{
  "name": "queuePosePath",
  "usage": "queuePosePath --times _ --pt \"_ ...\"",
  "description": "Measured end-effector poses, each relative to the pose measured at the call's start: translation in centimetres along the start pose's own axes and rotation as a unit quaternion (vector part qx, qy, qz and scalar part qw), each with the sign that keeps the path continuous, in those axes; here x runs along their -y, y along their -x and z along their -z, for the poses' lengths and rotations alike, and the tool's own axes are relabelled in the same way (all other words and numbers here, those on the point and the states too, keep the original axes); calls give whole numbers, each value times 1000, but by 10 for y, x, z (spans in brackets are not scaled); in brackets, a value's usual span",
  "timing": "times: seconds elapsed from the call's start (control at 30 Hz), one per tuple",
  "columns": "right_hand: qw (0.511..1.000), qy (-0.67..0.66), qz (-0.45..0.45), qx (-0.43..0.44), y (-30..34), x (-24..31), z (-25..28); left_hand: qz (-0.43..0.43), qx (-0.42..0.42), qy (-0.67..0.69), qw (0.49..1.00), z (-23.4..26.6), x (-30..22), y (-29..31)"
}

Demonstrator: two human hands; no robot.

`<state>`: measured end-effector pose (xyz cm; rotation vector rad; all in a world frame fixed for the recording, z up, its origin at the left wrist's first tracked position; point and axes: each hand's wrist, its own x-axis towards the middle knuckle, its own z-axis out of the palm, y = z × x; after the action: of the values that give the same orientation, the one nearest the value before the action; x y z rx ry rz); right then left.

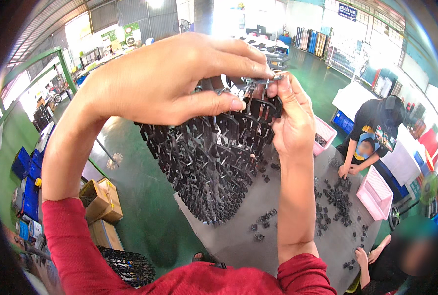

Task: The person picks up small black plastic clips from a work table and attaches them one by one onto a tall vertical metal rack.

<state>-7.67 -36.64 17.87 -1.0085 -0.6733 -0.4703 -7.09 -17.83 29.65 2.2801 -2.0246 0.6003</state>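
Observation:
In front of me hangs a dense, tapering rack (199, 162) loaded with many small black parts and thin metal prongs. My left hand (165, 81) reaches across its top from the left, fingers stretched out and thumb apart. Its thumb tip lies against the black parts, and its fingertips meet those of my right hand. From the right, my right hand (293, 108) pinches at the rack's top right corner. A bit of metal shows between its fingertips, too small to name. Black parts (270, 108) hang just below the pinch.
A grey table (234, 246) bears scattered small black parts (337, 199). Pink bins (376, 194) stand along its right side. Two co-workers (371, 128) have their hands at the parts there. Cardboard boxes (103, 201) and another loaded rack (125, 265) stand at lower left.

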Motion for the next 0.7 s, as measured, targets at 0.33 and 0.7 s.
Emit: queuePosePath --times 0.33,0.7 --pt "995 -21 -51 79 -6 19 22 -22 3 -14 1000 -1 2 -8" --pt "996 77 1 34 1 26 20 -12 14 -29 999 -3 -3 -11"
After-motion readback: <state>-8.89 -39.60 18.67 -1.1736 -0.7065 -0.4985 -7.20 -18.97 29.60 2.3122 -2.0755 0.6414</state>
